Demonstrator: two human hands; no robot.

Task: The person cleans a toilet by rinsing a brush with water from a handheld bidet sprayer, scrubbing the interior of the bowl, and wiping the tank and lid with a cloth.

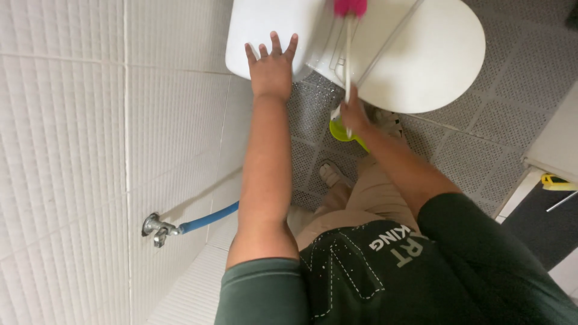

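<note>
1. The landmark is the white ceramic toilet [421, 66] at the top of the view, its round lid closed and its tank end towards the wall.
2. The left hand [272, 67] lies flat on the white toilet tank top [265, 30], fingers spread wide and holding nothing.
3. The right hand [352, 115] sits just in front of the toilet, closed around the thin white handle of a toilet brush with a pink head [350, 7].
4. The brush handle runs from that hand up across the toilet to the pink head at the far edge of the view.
5. A lime-green plastic object [342, 132] peeks out below the right hand, near the toilet's base; what it is cannot be told.
6. Left of the toilet, on the white tiled wall [72, 150], a metal tap [158, 227] feeds a blue hose [211, 218].
7. Grey patterned floor tiles [481, 126] surround the toilet.
</note>
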